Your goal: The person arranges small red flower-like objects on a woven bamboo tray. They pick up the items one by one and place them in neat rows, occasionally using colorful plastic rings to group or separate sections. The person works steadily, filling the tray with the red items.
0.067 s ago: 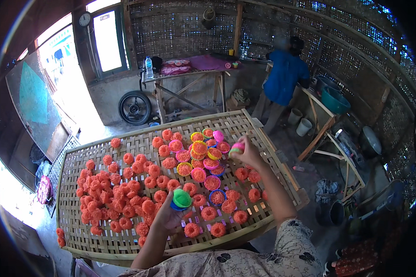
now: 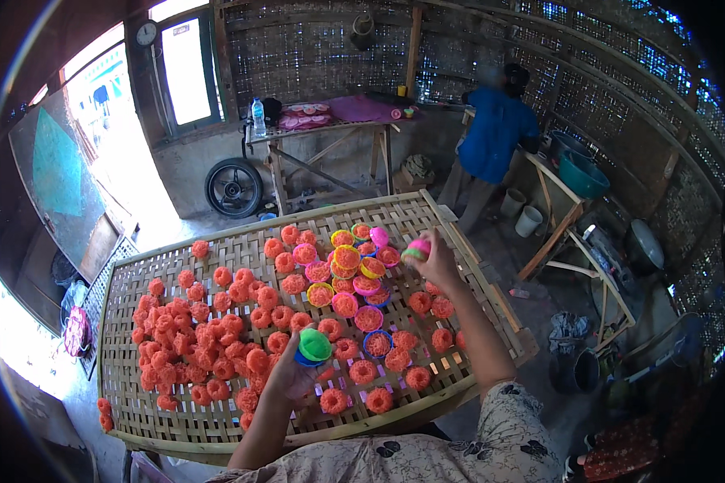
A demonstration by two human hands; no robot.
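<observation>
Near the front of the woven bamboo rack, my left hand (image 2: 292,377) is closed around small plastic cups (image 2: 315,345), a green one over a blue one. My right hand (image 2: 438,264) is raised above the rack's right part, fingers closed on a pink and green small cup (image 2: 417,249). Between the hands sits a cluster of yellow, pink and blue plastic cups (image 2: 346,258) filled with orange shreds. Loose orange shredded rings (image 2: 362,371) lie around the cluster, and many more are heaped in a pile (image 2: 189,342) to the left.
The bamboo rack (image 2: 157,256) spans the space before me. Behind it stands a wooden table (image 2: 322,129) with a water bottle (image 2: 258,117); a wheel (image 2: 234,188) leans by the wall. A person in blue (image 2: 498,133) works at the back right near teal basins (image 2: 584,173).
My right hand has lifted slightly and tipped the pink and green cup a little. My left hand stays in nearly the same place with its cups.
</observation>
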